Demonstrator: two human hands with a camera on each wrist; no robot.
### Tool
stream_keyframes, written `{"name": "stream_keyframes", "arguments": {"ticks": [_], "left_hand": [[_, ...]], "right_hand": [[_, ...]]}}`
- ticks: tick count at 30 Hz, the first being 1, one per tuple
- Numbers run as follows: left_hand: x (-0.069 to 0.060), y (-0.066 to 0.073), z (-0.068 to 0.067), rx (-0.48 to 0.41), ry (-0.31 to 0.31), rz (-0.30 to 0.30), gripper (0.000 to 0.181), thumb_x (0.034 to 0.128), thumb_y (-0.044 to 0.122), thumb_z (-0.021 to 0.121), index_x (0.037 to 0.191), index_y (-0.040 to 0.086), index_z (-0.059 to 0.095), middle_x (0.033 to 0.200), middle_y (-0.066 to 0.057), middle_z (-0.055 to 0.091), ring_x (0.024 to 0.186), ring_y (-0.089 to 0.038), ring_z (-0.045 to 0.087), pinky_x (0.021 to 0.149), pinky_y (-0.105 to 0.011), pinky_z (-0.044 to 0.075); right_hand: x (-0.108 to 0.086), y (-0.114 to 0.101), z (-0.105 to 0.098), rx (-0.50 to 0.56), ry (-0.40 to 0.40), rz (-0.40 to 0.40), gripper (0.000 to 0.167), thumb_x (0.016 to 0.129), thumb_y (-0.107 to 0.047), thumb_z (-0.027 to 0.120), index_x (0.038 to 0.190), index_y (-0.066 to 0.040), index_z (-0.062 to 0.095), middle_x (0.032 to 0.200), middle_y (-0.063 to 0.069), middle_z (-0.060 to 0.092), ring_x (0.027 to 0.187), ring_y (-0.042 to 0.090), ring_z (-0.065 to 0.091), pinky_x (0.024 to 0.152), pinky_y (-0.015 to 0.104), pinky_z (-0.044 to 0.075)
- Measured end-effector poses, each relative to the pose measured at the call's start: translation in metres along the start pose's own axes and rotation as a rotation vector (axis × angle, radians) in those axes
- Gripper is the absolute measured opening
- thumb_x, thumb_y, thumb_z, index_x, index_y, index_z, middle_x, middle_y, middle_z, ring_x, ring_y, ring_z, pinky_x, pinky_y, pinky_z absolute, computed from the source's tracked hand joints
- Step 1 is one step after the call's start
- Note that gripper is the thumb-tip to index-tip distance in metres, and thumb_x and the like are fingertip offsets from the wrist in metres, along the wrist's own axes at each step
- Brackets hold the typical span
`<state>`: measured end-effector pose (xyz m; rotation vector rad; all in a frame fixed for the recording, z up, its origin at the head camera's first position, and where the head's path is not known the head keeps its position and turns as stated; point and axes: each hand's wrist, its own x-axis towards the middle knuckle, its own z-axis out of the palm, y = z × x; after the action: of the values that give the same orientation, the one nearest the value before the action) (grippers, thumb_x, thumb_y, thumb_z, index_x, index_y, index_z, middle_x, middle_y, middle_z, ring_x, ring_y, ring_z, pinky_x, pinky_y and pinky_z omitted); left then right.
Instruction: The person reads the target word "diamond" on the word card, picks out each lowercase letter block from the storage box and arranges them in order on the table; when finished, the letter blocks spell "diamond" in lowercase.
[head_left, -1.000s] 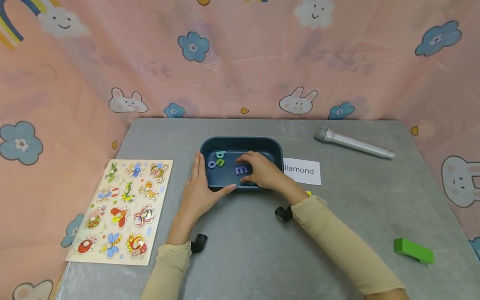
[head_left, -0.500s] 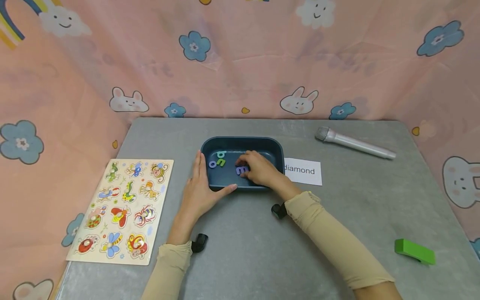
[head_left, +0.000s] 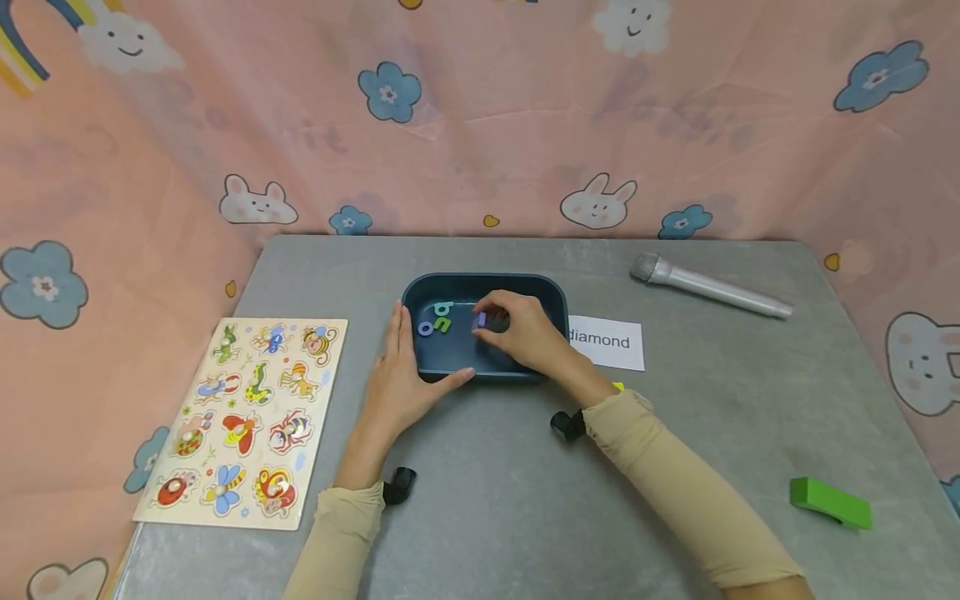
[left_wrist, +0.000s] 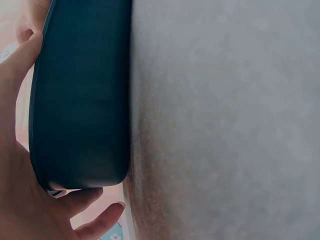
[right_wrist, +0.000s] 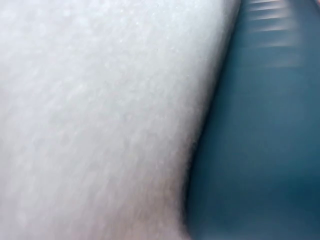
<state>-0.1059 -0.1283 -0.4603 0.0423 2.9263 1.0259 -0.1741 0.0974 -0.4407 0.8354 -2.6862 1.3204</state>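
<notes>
A dark blue rectangular tray (head_left: pixel 450 367) sits on the grey table. My left hand (head_left: pixel 397 387) rests against its left corner, fingers straight along the short side and thumb on the front rim. In the left wrist view, the fingers touch the tray wall (left_wrist: pixel 82 110). My right hand (head_left: pixel 525 333) is inside the tray, pinching a purple letter m (head_left: pixel 480 320) between thumb and fingers; the letter is turned edge-on. At the tray's left lie a teal letter (head_left: pixel 443 309), a green letter n (head_left: pixel 442 325) and a purple letter o (head_left: pixel 425 328). The right wrist view shows only the blurred tray wall (right_wrist: pixel 260 140) and table.
A card reading "diamond" (head_left: pixel 606 342) lies right of the tray, its left edge hidden. Beyond it is a silver microphone (head_left: pixel 712 287). An insect puzzle board (head_left: pixel 243 421) lies left, a green block (head_left: pixel 830 502) right. Something yellow (head_left: pixel 618 386) peeks out by the right wrist.
My right hand has closed its fingers on the purple letter m, which lay flat on the tray floor, and raised it slightly, turning it edge-on. The left hand has stayed put.
</notes>
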Motion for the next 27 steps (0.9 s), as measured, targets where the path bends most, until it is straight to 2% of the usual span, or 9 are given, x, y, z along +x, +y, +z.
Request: {"name": "stream_keyframes", "arguments": {"ticks": [4, 7, 9, 15, 22, 27], "left_hand": [[0.0, 0.0, -0.001, -0.002, 0.005, -0.004, 0.138, 0.0776, 0.077, 0.079, 0.172, 0.017, -0.002, 0.181, -0.001, -0.003, 0.139, -0.055, 0.047, 0.114, -0.07, 0.04], [-0.001, 0.001, -0.001, -0.004, 0.006, -0.007, 0.139, 0.0773, 0.077, 0.079, 0.172, 0.017, -0.002, 0.181, -0.001, -0.003, 0.141, -0.056, 0.046, 0.115, -0.071, 0.039], [-0.001, 0.001, -0.001, 0.001, 0.003, -0.009, 0.139, 0.0773, 0.078, 0.078, 0.172, 0.017, -0.002, 0.181, -0.001, -0.003, 0.143, -0.056, 0.044, 0.116, -0.071, 0.038], [0.0, 0.001, -0.001, 0.006, -0.006, -0.011, 0.139, 0.0773, 0.078, 0.078, 0.172, 0.019, -0.004, 0.181, 0.0, -0.004, 0.147, -0.054, 0.041, 0.117, -0.072, 0.036], [-0.001, 0.0, 0.0, -0.004, 0.003, 0.004, 0.138, 0.0775, 0.076, 0.079, 0.172, 0.018, -0.003, 0.181, 0.0, -0.004, 0.148, -0.049, 0.042, 0.116, -0.07, 0.037], [-0.001, 0.0, 0.0, -0.005, 0.002, 0.007, 0.138, 0.0777, 0.076, 0.08, 0.172, 0.018, -0.003, 0.181, 0.001, -0.004, 0.147, -0.05, 0.042, 0.116, -0.07, 0.038]], "right_hand": [[-0.008, -0.003, -0.008, 0.107, 0.063, 0.003, 0.026, 0.087, 0.003, 0.084, 0.108, -0.002, 0.071, 0.11, 0.013, 0.074, 0.098, 0.025, 0.073, 0.092, 0.042, 0.063], [-0.016, -0.007, -0.017, 0.195, 0.089, 0.033, 0.027, 0.086, 0.006, 0.083, 0.109, -0.003, 0.071, 0.113, 0.014, 0.074, 0.101, 0.027, 0.074, 0.094, 0.041, 0.062], [-0.023, -0.009, -0.025, 0.213, 0.099, 0.054, 0.03, 0.086, 0.005, 0.084, 0.113, -0.003, 0.072, 0.117, 0.013, 0.074, 0.104, 0.026, 0.074, 0.095, 0.041, 0.061], [-0.048, -0.008, -0.047, 0.091, 0.108, 0.048, 0.04, 0.087, -0.005, 0.087, 0.126, -0.008, 0.076, 0.12, 0.008, 0.073, 0.107, 0.022, 0.066, 0.095, 0.045, 0.056], [-0.081, 0.007, -0.072, -0.018, 0.141, 0.026, 0.034, 0.086, 0.0, 0.086, 0.118, -0.007, 0.079, 0.112, 0.008, 0.069, 0.105, 0.021, 0.06, 0.087, 0.033, 0.048], [-0.105, 0.02, -0.092, -0.114, 0.148, 0.052, 0.032, 0.086, 0.008, 0.082, 0.114, -0.006, 0.078, 0.109, 0.011, 0.065, 0.108, 0.025, 0.054, 0.091, 0.037, 0.042]]}}
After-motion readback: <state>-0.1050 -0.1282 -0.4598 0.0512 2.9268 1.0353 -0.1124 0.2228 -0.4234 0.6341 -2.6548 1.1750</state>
